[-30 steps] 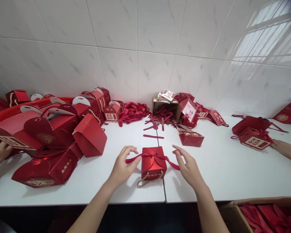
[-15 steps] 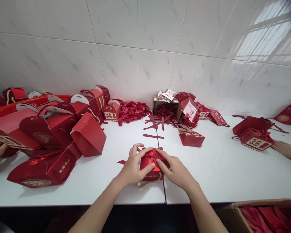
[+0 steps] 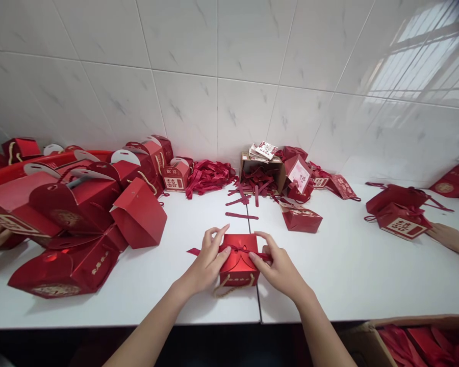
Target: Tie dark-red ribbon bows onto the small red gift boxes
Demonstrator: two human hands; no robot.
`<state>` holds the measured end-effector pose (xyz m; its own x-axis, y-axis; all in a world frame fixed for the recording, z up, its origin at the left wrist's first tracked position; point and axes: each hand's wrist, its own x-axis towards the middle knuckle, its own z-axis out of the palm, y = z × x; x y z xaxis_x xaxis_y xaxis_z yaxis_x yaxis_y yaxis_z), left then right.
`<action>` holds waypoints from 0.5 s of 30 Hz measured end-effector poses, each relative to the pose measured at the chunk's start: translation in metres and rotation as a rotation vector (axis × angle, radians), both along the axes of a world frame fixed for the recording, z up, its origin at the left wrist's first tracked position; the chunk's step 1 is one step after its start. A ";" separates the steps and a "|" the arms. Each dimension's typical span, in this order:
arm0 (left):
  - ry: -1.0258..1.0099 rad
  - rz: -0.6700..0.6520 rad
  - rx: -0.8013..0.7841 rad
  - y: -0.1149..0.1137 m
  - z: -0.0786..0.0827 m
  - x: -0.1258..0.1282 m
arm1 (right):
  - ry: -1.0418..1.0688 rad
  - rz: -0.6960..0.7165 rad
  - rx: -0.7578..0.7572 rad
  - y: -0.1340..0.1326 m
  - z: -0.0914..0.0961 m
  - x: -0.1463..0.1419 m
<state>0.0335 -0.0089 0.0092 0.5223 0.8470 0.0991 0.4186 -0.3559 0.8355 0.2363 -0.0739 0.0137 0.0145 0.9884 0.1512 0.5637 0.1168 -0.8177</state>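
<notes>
A small red gift box (image 3: 240, 265) with a gold cord handle (image 3: 224, 291) sits on the table in front of me. Dark red ribbon (image 3: 240, 249) runs across its top, with a knot near two holes in the middle. At the box's left side, my left hand (image 3: 210, 260) pinches the ribbon between thumb and fingers; a loose ribbon end sticks out beyond it. My right hand (image 3: 277, 262) grips the ribbon at the right side, thumb near the top edge and index finger raised by the far corner.
Several red gift boxes (image 3: 87, 204) crowd the left, near a heap of ribbons (image 3: 210, 177). A small carton (image 3: 281, 171) spills dark red strips. Other people's hands (image 3: 449, 237) show at both edges. A cardboard box (image 3: 371, 336) stands at lower right.
My hands have moved apart from the top middle of the box toward its sides, drawing the ribbon outward. More of the box's top and the knot now show.
</notes>
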 end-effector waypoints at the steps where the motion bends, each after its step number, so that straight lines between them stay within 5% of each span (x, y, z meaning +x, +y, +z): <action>1: -0.001 0.026 0.009 0.002 0.000 -0.003 | 0.046 -0.013 0.025 0.000 -0.001 0.004; 7: 0.167 0.024 -0.106 0.022 0.018 -0.023 | -0.156 0.010 0.203 -0.006 -0.003 0.019; 13: 0.308 -0.410 -0.466 0.043 0.044 -0.030 | -0.215 -0.240 0.453 -0.002 0.001 0.000; 15: 0.239 -0.461 -0.513 0.039 0.049 -0.026 | -0.138 -0.236 0.487 -0.002 0.004 -0.008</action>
<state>0.0073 0.0304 0.0582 0.7949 0.4448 -0.4126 0.5123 -0.1280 0.8492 0.2286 -0.0760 0.0182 0.1752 0.7764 0.6054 0.7182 0.3199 -0.6180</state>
